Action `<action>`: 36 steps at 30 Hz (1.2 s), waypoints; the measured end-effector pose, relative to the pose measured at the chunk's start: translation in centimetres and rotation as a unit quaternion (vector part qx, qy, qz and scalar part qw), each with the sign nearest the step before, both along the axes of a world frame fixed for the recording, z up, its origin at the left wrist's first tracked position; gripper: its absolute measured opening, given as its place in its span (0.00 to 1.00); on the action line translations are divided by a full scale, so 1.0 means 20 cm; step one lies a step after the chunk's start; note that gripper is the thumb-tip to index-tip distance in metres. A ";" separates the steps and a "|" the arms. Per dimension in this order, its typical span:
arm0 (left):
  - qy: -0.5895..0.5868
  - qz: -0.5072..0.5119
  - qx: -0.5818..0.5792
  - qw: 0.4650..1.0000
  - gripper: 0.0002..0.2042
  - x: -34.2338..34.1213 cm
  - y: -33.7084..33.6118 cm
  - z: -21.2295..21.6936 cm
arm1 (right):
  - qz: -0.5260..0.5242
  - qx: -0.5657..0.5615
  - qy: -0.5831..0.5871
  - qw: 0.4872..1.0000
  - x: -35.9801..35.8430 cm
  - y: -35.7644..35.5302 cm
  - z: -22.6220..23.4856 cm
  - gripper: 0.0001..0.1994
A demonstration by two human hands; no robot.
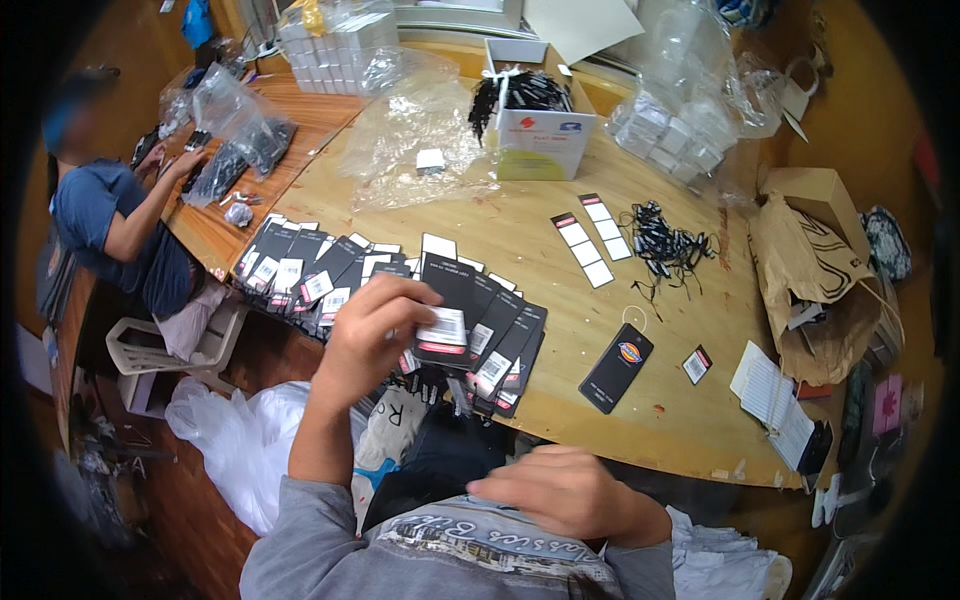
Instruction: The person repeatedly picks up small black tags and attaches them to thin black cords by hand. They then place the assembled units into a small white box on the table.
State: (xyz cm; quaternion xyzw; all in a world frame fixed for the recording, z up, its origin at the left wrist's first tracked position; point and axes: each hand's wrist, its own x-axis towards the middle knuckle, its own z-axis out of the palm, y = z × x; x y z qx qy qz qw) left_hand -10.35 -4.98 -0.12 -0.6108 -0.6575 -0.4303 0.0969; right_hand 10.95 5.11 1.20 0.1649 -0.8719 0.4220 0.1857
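Observation:
My left hand (370, 335) pinches the edge of a black hang tag (447, 285) that bears a white barcode sticker with a red strip. The tag is above a fanned spread of similar black tags (510, 345) at the near table edge. More stickered tags (305, 270) lie in overlapping rows to the left. My right hand (560, 490) is in front of my shirt, short of the table edge. Its fingers are bent together, and whatever they may hold is hidden.
Right of the spread lie a single black tag (617, 368), a small sticker (696, 365), two sticker strips (582, 249) and tangled black strings (665, 245). Farther back stands a string-filled box (545, 150). A paper bag (820, 280) is at right; a co-worker (120, 220) sits at left.

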 end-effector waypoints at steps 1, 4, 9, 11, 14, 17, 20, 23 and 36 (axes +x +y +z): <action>-0.001 0.018 -0.021 1.000 0.11 -0.04 -0.01 -0.04 | 0.004 -0.002 -0.018 1.000 -0.01 -0.01 -0.03 0.11; -0.001 0.042 -0.152 0.988 0.12 -0.09 -0.07 -0.12 | -0.050 0.020 -0.064 0.996 0.02 0.03 -0.12 0.11; 0.050 0.034 -0.301 0.952 0.24 -0.08 -0.06 -0.01 | -0.410 0.044 -0.224 0.883 0.10 0.44 -0.23 0.23; 0.120 0.014 -0.347 0.930 0.23 -0.09 0.02 0.03 | -0.510 0.146 -0.253 0.809 0.11 0.52 -0.24 0.30; 0.172 0.040 -0.395 0.901 0.19 -0.08 0.15 0.04 | -0.495 0.159 -0.308 0.797 0.11 0.54 -0.28 0.35; 0.172 0.059 -0.403 0.897 0.17 -0.06 0.25 0.07 | -0.508 0.163 -0.290 0.795 0.11 0.54 -0.31 0.36; 0.149 0.021 -0.357 0.922 0.11 -0.12 0.42 0.05 | -0.517 0.141 -0.271 0.800 0.11 0.55 -0.32 0.35; 0.148 0.057 -0.403 0.902 0.13 -0.17 0.69 -0.09 | -0.515 0.131 -0.257 0.808 0.10 0.56 -0.33 0.35; -0.123 0.198 -0.358 0.904 0.32 -0.10 1.26 -0.45 | -0.551 0.096 -0.208 0.802 0.12 0.54 -0.36 0.34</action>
